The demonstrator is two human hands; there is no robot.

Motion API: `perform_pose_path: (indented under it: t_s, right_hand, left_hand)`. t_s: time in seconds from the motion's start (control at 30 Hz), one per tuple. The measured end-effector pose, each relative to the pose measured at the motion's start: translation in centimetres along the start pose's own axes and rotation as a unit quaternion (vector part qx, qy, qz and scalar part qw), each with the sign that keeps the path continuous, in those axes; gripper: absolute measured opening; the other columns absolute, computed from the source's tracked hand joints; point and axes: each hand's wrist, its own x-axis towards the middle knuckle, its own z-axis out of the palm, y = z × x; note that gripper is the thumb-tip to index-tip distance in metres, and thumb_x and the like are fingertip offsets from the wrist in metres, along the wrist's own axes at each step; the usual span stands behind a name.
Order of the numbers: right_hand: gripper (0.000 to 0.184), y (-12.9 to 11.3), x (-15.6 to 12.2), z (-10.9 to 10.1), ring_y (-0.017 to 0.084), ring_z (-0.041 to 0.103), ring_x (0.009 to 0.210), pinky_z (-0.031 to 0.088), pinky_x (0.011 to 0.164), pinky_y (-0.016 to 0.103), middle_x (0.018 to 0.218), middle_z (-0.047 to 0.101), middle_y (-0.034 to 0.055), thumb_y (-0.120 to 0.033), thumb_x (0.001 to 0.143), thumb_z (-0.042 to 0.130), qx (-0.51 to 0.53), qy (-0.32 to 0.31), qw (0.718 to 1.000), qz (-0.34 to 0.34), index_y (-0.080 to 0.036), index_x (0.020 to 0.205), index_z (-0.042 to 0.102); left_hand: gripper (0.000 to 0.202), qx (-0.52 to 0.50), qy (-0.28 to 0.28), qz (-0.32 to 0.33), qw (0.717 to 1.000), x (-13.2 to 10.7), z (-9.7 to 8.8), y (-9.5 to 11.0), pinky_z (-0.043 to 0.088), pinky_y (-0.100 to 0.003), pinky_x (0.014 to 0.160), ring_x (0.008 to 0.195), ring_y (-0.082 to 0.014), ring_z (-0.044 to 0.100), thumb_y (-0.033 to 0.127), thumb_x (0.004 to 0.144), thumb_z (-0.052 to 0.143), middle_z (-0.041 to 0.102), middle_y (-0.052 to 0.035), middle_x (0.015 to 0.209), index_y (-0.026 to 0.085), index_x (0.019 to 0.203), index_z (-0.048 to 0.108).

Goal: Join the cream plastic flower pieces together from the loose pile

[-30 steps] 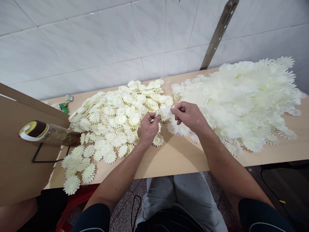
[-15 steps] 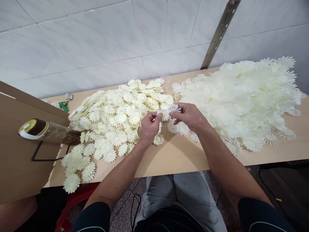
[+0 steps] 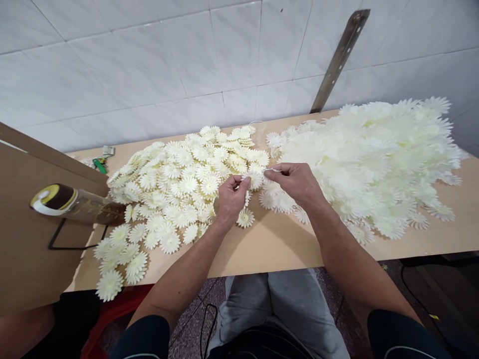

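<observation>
Thumb and fingers closed, my left hand (image 3: 232,200) pinches the edge of a pale artificial flower head (image 3: 256,180) at the right side of a heap of cream flower heads (image 3: 179,172). Just across from it, my right hand (image 3: 297,183) pinches another thin white flower head (image 3: 272,170), seen nearly edge-on and mostly covered by the fingers. A small gap lies between the two hands. To the right is a large pile of whiter, looser flower heads (image 3: 366,164), some partly behind my right forearm.
A bottle with a yellow-rimmed lid (image 3: 78,203) leans at the left beside a cardboard panel (image 3: 41,249). A green item (image 3: 99,165) lies at the back left. The wooden tabletop (image 3: 269,254) meets a tiled wall, where a metal strip (image 3: 339,62) rises. Another person's arm (image 3: 30,331) shows lower left.
The flower head in my right hand has turned from face-up to nearly edge-on, and the right hand has tipped over it. My left hand keeps its pinch. The view has shifted slightly.
</observation>
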Motion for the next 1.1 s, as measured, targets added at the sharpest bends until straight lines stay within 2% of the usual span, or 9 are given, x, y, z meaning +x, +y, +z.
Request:
perform_pose_path:
  t_s: [0.13, 0.27, 0.4, 0.47, 0.67, 0.83, 0.93, 1.03, 1.1]
  right_hand:
    - [0.051, 0.0, 0.1, -0.1, 0.010, 0.036, 0.051, 0.027, 0.048, 0.028, 0.053, 0.049, -0.0044, -0.066, 0.075, 0.091, 0.005, 0.013, 1.000, 0.005, -0.019, 0.068, 0.073]
    - [0.061, -0.6, 0.0, -0.2, 0.011, 0.048, 0.051, 0.038, 0.049, 0.028, 0.055, 0.058, -0.0001, -0.075, 0.070, 0.091, 0.026, -0.022, 0.999, 0.016, -0.019, 0.063, 0.069]
    - [0.062, -0.7, 0.1, 0.0, 0.012, 0.050, 0.051, 0.041, 0.050, 0.028, 0.054, 0.060, -0.0019, -0.073, 0.063, 0.095, 0.064, -0.024, 0.997, 0.024, -0.018, 0.083, 0.077]
    - [0.062, -0.6, 0.2, 0.0, 0.013, 0.051, 0.051, 0.040, 0.050, 0.028, 0.055, 0.061, -0.0018, -0.073, 0.064, 0.095, 0.060, -0.015, 0.998, 0.024, -0.018, 0.085, 0.077]
    - [0.058, -0.4, 0.0, -0.3, 0.010, 0.036, 0.052, 0.029, 0.050, 0.029, 0.053, 0.046, -0.0050, -0.075, 0.076, 0.085, -0.029, 0.011, 0.999, 0.011, -0.019, 0.071, 0.069]
    - [0.059, -0.5, -0.1, -0.8, 0.013, 0.040, 0.053, 0.032, 0.052, 0.031, 0.055, 0.049, -0.0008, -0.072, 0.098, 0.063, -0.108, 0.012, 0.994, -0.027, -0.020, 0.069, 0.064]
    - [0.048, -0.3, 0.3, -2.0, 0.016, 0.050, 0.059, 0.044, 0.061, 0.033, 0.065, 0.064, 0.0044, -0.059, 0.102, 0.061, -0.202, 0.069, 0.973, -0.090, -0.020, 0.075, 0.069]
    - [0.030, 0.3, 0.7, -4.4, 0.019, 0.060, 0.065, 0.056, 0.077, 0.039, 0.092, 0.078, 0.0083, -0.048, 0.097, 0.069, -0.282, 0.157, 0.939, -0.122, -0.021, 0.103, 0.081]
    - [0.035, 0.6, 0.8, -6.0, 0.019, 0.062, 0.067, 0.059, 0.083, 0.044, 0.107, 0.080, 0.0106, -0.048, 0.094, 0.076, -0.323, 0.199, 0.916, -0.129, -0.022, 0.116, 0.082]
  left_hand:
    - [0.040, -0.003, -0.006, 0.006, 1.000, -0.1, 0.0, 0.0, 0.040, -0.023, 0.062, 0.064, -0.0098, 0.048, 0.052, 0.079, 0.092, 0.060, 0.0044, 0.068, 0.020, 0.078, 0.068]
    - [0.042, 0.004, -0.005, -0.001, 1.000, -0.1, 0.0, 0.2, 0.038, -0.023, 0.059, 0.062, -0.0097, 0.046, 0.055, 0.078, 0.093, 0.059, 0.0044, 0.066, 0.020, 0.077, 0.068]
    - [0.038, 0.013, -0.005, -0.008, 1.000, -0.2, 0.0, 0.4, 0.039, -0.024, 0.060, 0.063, -0.0105, 0.048, 0.053, 0.079, 0.091, 0.062, 0.0029, 0.068, 0.019, 0.079, 0.072]
    - [0.037, 0.010, -0.005, -0.011, 1.000, -0.2, 0.1, 0.4, 0.040, -0.025, 0.061, 0.064, -0.0109, 0.049, 0.052, 0.080, 0.091, 0.063, 0.0024, 0.069, 0.019, 0.079, 0.073]
    - [0.036, -0.001, -0.002, -0.009, 1.000, -0.2, 0.2, 0.2, 0.040, -0.025, 0.063, 0.065, -0.0110, 0.048, 0.051, 0.079, 0.091, 0.063, 0.0025, 0.069, 0.019, 0.079, 0.073]
    - [0.036, 0.017, -0.007, -0.004, 1.000, -0.2, 0.0, 0.4, 0.038, -0.026, 0.062, 0.064, -0.0115, 0.046, 0.052, 0.078, 0.088, 0.061, 0.0024, 0.067, 0.019, 0.077, 0.076]
    - [0.036, 0.039, -0.010, -0.005, 0.999, -0.3, -0.1, 0.6, 0.040, -0.027, 0.062, 0.064, -0.0124, 0.047, 0.053, 0.081, 0.085, 0.061, 0.0016, 0.066, 0.019, 0.076, 0.078]
    - [0.034, 0.056, -0.009, -0.005, 0.998, -0.3, -0.1, 0.6, 0.042, -0.027, 0.063, 0.064, -0.0132, 0.050, 0.052, 0.081, 0.084, 0.063, 0.0009, 0.066, 0.018, 0.076, 0.080]
    - [0.033, 0.061, -0.004, -0.006, 0.998, -0.3, -0.1, 0.5, 0.041, -0.027, 0.062, 0.064, -0.0135, 0.050, 0.051, 0.081, 0.083, 0.063, 0.0009, 0.065, 0.019, 0.077, 0.082]
